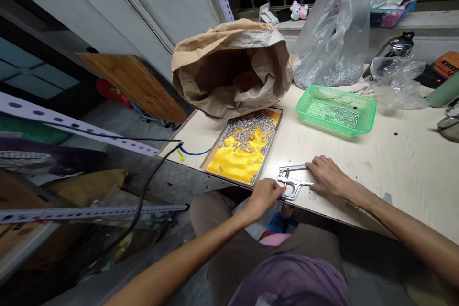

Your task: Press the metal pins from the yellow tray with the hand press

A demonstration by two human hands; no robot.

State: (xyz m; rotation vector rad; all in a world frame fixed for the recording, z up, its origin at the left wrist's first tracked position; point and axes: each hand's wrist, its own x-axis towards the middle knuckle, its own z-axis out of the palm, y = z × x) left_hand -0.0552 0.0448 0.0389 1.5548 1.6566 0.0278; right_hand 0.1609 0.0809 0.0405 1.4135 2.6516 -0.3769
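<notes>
Silvery hand pliers with a coil spring (pixel 294 184), like snap-fastener pliers, lie at the table's front edge, jaws to the left and handles apart. My right hand (pixel 328 175) is wrapped round the ends of both handles. At the jaw end, my left hand (pixel 266 196) is closed in a pinch; a tiny red spot shows by the fingertips, but what they hold is too small to make out. Left of the pliers lies a shallow tray (pixel 263 158) lined with yellow cloth (pixel 229 162), with many small metal pins or rivets (pixel 247 129) scattered on it.
Behind the tray an open brown paper sack (pixel 229 100) lies on its side. A green plastic basket (pixel 337 126) holds more small metal pieces. Further back stand a clear plastic bag (pixel 332 33) of metal parts and a metal kettle (pixel 398 47). A black cable (pixel 143 191) hangs left.
</notes>
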